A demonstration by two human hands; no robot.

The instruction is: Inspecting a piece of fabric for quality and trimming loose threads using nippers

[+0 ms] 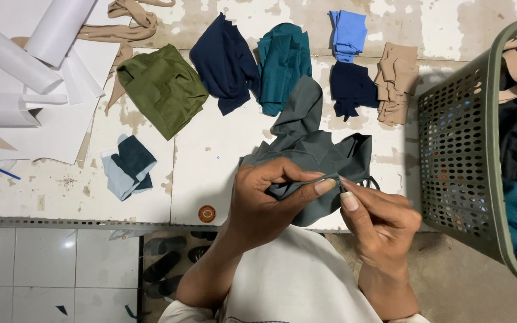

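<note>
A grey piece of cloth (309,143) lies crumpled on the worn white table (204,161) in front of me. My left hand (267,200) pinches its near edge between thumb and fingers. My right hand (378,218) grips the same edge just to the right, its fingertips meeting the left hand's. Part of the cloth is hidden under both hands.
Cloth pieces lie along the back: olive green (163,87), navy (225,60), teal (282,63), light blue (348,33), dark navy (351,87), beige (396,81). A small teal and pale blue piece (128,166) lies left. White paper rolls (25,60) far left. A green perforated basket (468,161) of fabric stands right. Sandals (166,257) on the floor.
</note>
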